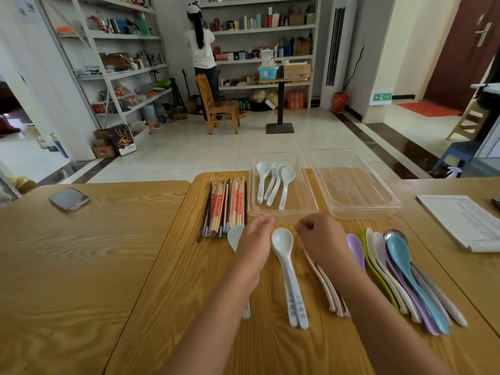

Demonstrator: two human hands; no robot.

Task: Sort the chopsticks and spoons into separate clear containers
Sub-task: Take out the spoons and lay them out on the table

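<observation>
Two white spoons [287, 269] lie on the wooden table [189, 280] between the hands. The left hand [253, 239] hovers over a third white spoon [234, 239], its grip unclear. The right hand [322, 239] is curled, holding nothing. Beyond, chopsticks [227, 207] lie beside a clear container [284, 212] holding four spoons [273, 185].

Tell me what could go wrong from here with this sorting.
1. The mixed wooden and dark chopsticks lie right beside the clear plastic container holding four white spoons; they might be dropped there instead of the empty clear container.
2. The right forearm crosses pale spoons next to the fanned coloured plastic spoons; a sideways sweep could scatter them.
</observation>
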